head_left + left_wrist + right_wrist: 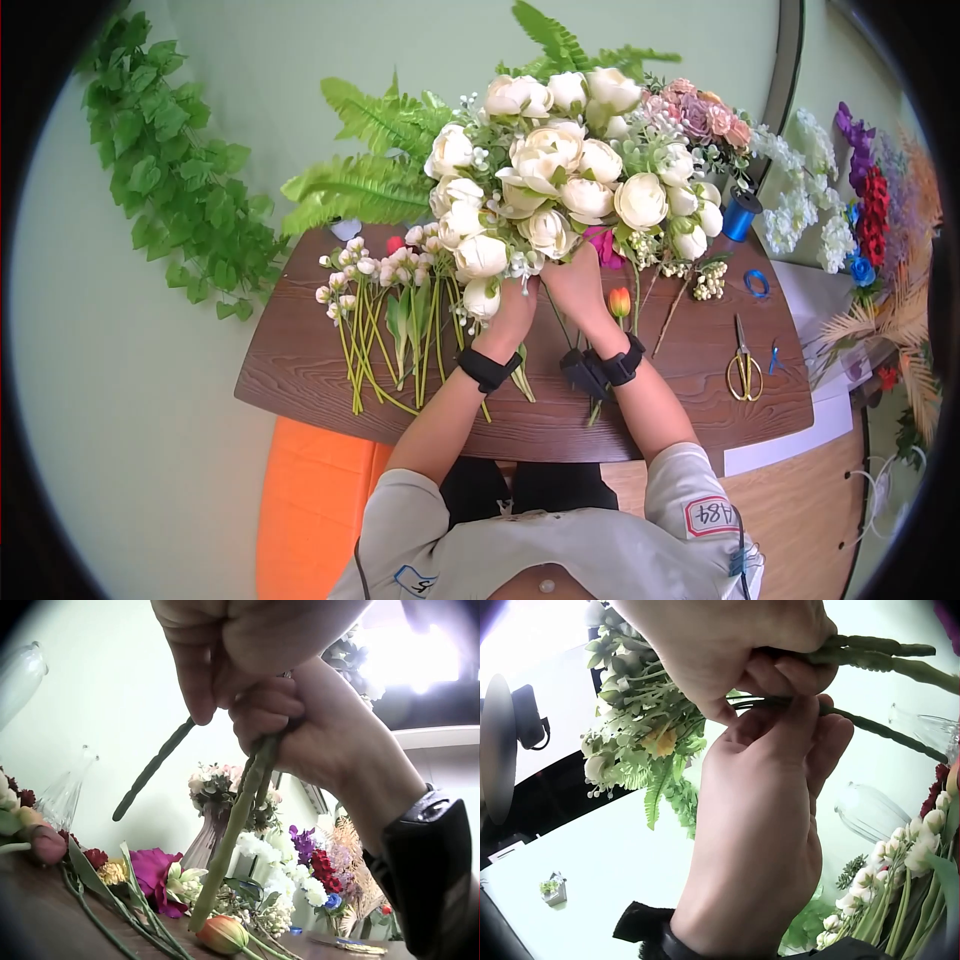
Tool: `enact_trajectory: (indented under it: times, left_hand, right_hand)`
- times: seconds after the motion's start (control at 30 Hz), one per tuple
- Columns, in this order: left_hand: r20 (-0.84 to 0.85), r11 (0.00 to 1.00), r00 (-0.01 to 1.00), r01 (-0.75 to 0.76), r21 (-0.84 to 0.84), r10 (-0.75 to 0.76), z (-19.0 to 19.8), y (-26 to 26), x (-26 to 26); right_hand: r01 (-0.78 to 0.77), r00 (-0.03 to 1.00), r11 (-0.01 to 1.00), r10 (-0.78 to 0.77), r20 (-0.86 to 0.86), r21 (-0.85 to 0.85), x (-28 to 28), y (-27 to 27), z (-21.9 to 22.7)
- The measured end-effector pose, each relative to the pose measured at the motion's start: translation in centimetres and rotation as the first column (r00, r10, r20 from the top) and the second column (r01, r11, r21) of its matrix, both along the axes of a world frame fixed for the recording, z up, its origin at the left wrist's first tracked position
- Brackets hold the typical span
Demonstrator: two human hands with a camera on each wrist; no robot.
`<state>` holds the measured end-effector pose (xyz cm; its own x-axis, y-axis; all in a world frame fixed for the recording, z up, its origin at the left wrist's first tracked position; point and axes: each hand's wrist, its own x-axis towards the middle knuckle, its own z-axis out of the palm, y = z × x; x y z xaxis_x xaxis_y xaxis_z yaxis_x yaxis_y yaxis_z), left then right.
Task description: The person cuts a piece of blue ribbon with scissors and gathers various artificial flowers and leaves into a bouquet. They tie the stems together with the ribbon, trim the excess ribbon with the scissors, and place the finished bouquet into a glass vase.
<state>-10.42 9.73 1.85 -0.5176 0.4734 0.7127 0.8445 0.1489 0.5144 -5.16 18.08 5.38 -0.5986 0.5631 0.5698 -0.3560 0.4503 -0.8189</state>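
A large bouquet of cream-white blooms [545, 155] and greenery is held up over the table. My right hand [580, 290] [322, 727] [735, 645] has its fingers curled round several thick green stems [238, 825] [892, 660] under the blooms. Close against it, my left hand [508, 320] [255, 637] [757, 780] pinches a thinner, dark green stem [154, 771] [885, 733], which slants away from the thick ones. Blooms hide part of both hands in the head view.
White-pink flowers on long stems [385, 300] lie on the brown table [290, 350] at left. An orange tulip [619, 302], berry sprigs [709, 282], scissors [744, 372], blue ribbon spool [741, 217] and ribbon ring [756, 284] are at right. Ivy [165, 150] hangs on the wall.
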Motion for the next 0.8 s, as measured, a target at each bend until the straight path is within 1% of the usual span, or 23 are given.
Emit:
enact_trajectory:
  times: [0.07, 0.1, 0.13, 0.2, 0.23, 0.27, 0.3, 0.33, 0.4, 0.43, 0.5, 0.53, 0.6, 0.63, 0.73, 0.77, 0.8]
  left_hand:
    - [-0.034, 0.991, 0.997, 0.069, 0.110, -0.066, 0.2, 0.1, 0.1]
    - [-0.034, 0.992, 0.997, 0.068, 0.110, -0.065, -0.3, 0.2, -0.2]
    - [-0.063, 0.996, 0.997, 0.048, 0.077, -0.044, -1.2, 0.3, -0.8]
    - [-0.093, 0.999, 0.995, 0.026, 0.045, -0.022, -0.8, -0.1, -0.6]
    - [-0.026, 0.999, 0.999, 0.027, -0.037, -0.028, -0.7, -0.2, -0.4]
    - [0.041, 0.992, 0.999, 0.033, -0.118, -0.028, -0.4, -0.4, -0.2]
    - [-0.045, 0.998, 0.999, 0.027, -0.052, -0.029, -0.8, -0.3, -0.3]
    - [-0.045, 0.998, 0.999, 0.026, -0.051, -0.028, -1.3, -0.2, -0.5]
    - [0.002, 0.995, 0.995, 0.096, 0.028, -0.096, -1.6, 0.0, -0.7]
    - [0.002, 0.995, 0.995, 0.095, 0.029, -0.095, -1.8, 0.0, -0.7]
    - [0.079, 0.992, 0.989, 0.120, 0.033, -0.123, -1.2, -0.2, -0.2]
    - [0.080, 0.992, 0.989, 0.119, 0.034, -0.122, -1.2, -0.2, -0.1]
    - [0.139, 0.985, 0.980, 0.130, 0.110, -0.145, -1.4, -0.1, 0.1]
    - [0.140, 0.985, 0.980, 0.129, 0.112, -0.144, -1.4, -0.1, 0.1]
    - [0.039, 0.993, 0.995, 0.093, 0.074, -0.096, -1.2, 0.0, 0.2]
    - [0.308, 0.985, 0.935, 0.165, 0.054, -0.174, 0.5, -0.4, 1.4]
    - [0.308, 0.985, 0.935, 0.166, 0.055, -0.175, 0.1, -0.1, 1.0]
  right_hand:
    - [0.001, 1.000, 1.000, -0.001, 0.008, 0.004, -0.1, 0.3, -0.3]
    - [0.002, 1.000, 1.000, -0.002, 0.016, 0.008, -0.3, 0.5, -0.5]
    - [0.000, 1.000, 1.000, 0.000, 0.016, 0.008, -0.6, 0.7, -0.8]
    - [0.078, 0.991, 0.989, -0.063, -0.120, 0.124, -1.2, 0.9, -0.8]
    - [0.075, 0.991, 0.989, -0.061, -0.119, 0.125, -1.1, 0.9, -0.9]
    - [0.026, 0.996, 0.997, -0.020, -0.085, 0.075, -0.8, 0.7, -0.6]
    - [-0.021, 0.998, 0.999, 0.023, -0.053, 0.023, -0.6, 0.6, -0.4]
    - [-0.023, 0.998, 0.999, 0.024, -0.053, 0.024, -0.5, 0.7, -0.4]
    - [-0.094, 0.995, 0.995, 0.095, 0.031, -0.021, -0.3, 0.9, -0.4]
    - [-0.095, 0.995, 0.995, 0.096, 0.032, -0.021, -0.5, 1.1, -0.9]
    - [0.030, 0.996, 0.997, -0.024, -0.090, 0.064, -1.0, 1.3, -1.9]
    - [0.029, 0.996, 0.997, -0.023, -0.090, 0.065, -1.0, 1.5, -2.4]
    - [0.110, 0.992, 0.982, -0.099, -0.076, 0.151, -0.6, 1.4, -2.7]
    - [0.109, 0.992, 0.982, -0.098, -0.075, 0.153, -0.6, 1.5, -2.7]
    - [0.122, 0.992, 0.926, -0.115, -0.041, 0.357, -0.5, 2.0, -2.9]
    - [0.123, 0.992, 0.926, -0.116, -0.042, 0.358, -0.6, 2.0, -3.0]
    - [0.132, 0.989, 0.926, -0.101, -0.104, 0.354, -0.6, 2.0, -3.3]
